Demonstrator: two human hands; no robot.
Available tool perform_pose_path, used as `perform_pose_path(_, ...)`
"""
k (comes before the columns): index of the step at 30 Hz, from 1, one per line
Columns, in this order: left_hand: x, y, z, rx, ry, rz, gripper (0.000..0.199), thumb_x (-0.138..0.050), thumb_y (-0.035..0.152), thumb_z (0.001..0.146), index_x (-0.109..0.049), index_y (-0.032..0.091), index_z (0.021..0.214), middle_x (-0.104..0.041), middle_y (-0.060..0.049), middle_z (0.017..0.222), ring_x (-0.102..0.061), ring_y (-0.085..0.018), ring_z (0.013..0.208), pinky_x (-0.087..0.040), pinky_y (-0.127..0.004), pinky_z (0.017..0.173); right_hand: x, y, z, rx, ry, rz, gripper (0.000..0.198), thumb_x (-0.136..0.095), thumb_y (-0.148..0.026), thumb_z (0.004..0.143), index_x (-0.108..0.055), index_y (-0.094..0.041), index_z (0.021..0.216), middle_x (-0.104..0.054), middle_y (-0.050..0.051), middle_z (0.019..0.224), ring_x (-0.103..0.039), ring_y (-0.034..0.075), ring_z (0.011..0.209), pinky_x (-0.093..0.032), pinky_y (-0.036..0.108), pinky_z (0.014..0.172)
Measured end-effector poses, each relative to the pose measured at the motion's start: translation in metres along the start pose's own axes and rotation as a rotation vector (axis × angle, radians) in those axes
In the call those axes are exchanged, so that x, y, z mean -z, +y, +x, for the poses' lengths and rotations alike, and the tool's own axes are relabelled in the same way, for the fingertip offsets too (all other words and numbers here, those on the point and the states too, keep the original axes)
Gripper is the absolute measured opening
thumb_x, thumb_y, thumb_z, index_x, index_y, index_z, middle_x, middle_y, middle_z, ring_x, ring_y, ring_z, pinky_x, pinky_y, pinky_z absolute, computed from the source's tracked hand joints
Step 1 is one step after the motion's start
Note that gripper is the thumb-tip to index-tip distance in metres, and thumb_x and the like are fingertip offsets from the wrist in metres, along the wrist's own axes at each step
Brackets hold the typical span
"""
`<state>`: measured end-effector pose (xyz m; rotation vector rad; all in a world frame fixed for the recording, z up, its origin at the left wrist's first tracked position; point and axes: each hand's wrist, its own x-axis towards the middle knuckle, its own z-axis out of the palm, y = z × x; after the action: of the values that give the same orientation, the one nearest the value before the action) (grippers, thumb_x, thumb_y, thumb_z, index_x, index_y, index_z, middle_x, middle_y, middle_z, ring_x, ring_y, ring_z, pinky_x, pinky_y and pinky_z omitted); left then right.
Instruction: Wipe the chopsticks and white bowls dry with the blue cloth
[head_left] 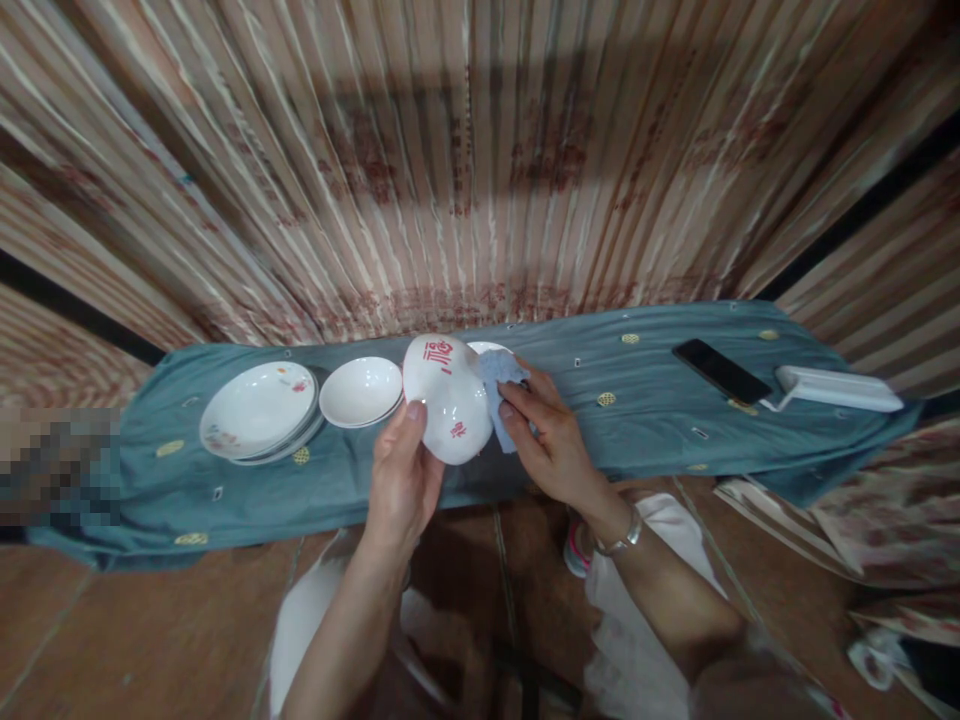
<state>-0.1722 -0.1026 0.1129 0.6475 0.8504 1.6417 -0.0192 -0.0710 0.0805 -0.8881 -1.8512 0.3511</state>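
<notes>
My left hand (pixel 405 470) grips a white bowl (pixel 455 410) from its left side, thumb on the outer wall. Red characters mark the bowl, which is tilted so that its outside faces me. In my right hand (pixel 547 435) a light blue cloth (pixel 501 385) is pinched, pressed against the bowl's right side. Behind the held bowl, part of another white dish (pixel 489 348) shows at the back; most of it is hidden. Just left of the held bowl stand stacked small white bowls (pixel 361 392).
A stack of white plates (pixel 259 410) with floral decoration stands at the left of the table, which has a green cloth (pixel 637 440). To the right lie a black phone (pixel 721 371) and a white device (pixel 840 389). A pleated curtain (pixel 480 180) hangs behind.
</notes>
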Motion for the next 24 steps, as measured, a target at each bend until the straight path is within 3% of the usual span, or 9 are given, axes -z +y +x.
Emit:
perform_pose_path(6, -0.002, 0.000, -0.003, 0.022, -0.025, -0.007, 0.036, -0.078, 0.040, 0.070, -0.073, 0.017, 0.097, -0.075, -0.010, 0.103, -0.063, -0.031, 0.113, -0.054, -0.037, 0.096, -0.003, 0.007, 0.004, 0.007, -0.026, -0.088, 0.035, -0.040, -0.027, 0.097, -0.057, -0.021, 0.127, -0.054, 0.013, 0.132, -0.046, 0.026, 0.126, -0.041, 0.051, 0.105)
perform_pose_path(14, 0.001, 0.000, 0.000, -0.022, 0.005, -0.005, 0.038, -0.078, 0.039, 0.071, -0.072, 0.017, 0.102, -0.075, -0.011, 0.105, -0.064, -0.030, 0.112, -0.054, -0.037, 0.095, 0.000, 0.004, 0.002, -0.029, -0.070, -0.121, 0.033, -0.039, -0.028, 0.097, -0.060, -0.019, 0.120, -0.060, 0.014, 0.120, -0.054, 0.026, 0.114, -0.046, 0.049, 0.099)
perform_pose_path(19, 0.002, 0.002, 0.002, -0.044, 0.034, -0.009, 0.041, -0.078, 0.039, 0.071, -0.071, 0.016, 0.104, -0.075, -0.010, 0.102, -0.065, -0.029, 0.111, -0.052, -0.037, 0.098, -0.008, -0.002, -0.009, 0.039, 0.066, -0.116, 0.025, -0.050, -0.026, 0.093, -0.060, -0.021, 0.115, -0.064, 0.013, 0.116, -0.058, 0.025, 0.110, -0.050, 0.046, 0.094)
perform_pose_path(24, 0.001, 0.003, 0.002, -0.052, 0.028, 0.009, 0.044, -0.078, 0.041, 0.070, -0.070, 0.017, 0.106, -0.075, -0.010, 0.103, -0.065, -0.029, 0.111, -0.052, -0.036, 0.097, -0.017, -0.003, -0.019, 0.164, 0.141, -0.216, 0.029, -0.051, -0.019, 0.091, -0.057, -0.021, 0.119, -0.057, 0.017, 0.130, -0.056, 0.029, 0.117, -0.046, 0.052, 0.097)
